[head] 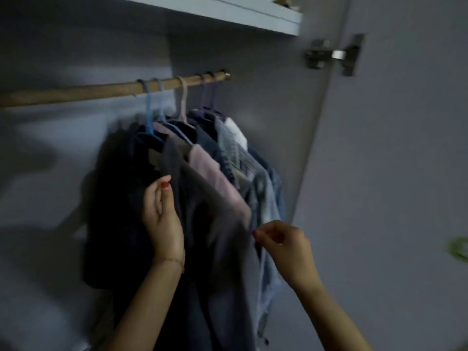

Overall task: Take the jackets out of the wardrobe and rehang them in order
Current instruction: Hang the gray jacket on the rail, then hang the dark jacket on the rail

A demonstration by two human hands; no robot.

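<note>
Several jackets hang bunched at the right end of a wooden rail point(76, 93) inside the wardrobe, on blue, pink and purple hangers. Leftmost is a dark navy jacket point(114, 211), then a grey-brown jacket point(217, 224), a pink one point(215, 173), and denim and light striped garments point(268, 211) at the right. My left hand point(162, 219) is raised with its fingers curled around the front edge of the grey-brown jacket, between it and the navy one. My right hand point(281, 241) pinches the same jacket's right edge at sleeve height.
A white shelf point(253, 16) runs above the rail. The open wardrobe door point(392, 173) stands at the right, with a metal hinge point(334, 55). The rail's left stretch carries no hangers. The grey back wall point(50, 173) lies behind the clothes.
</note>
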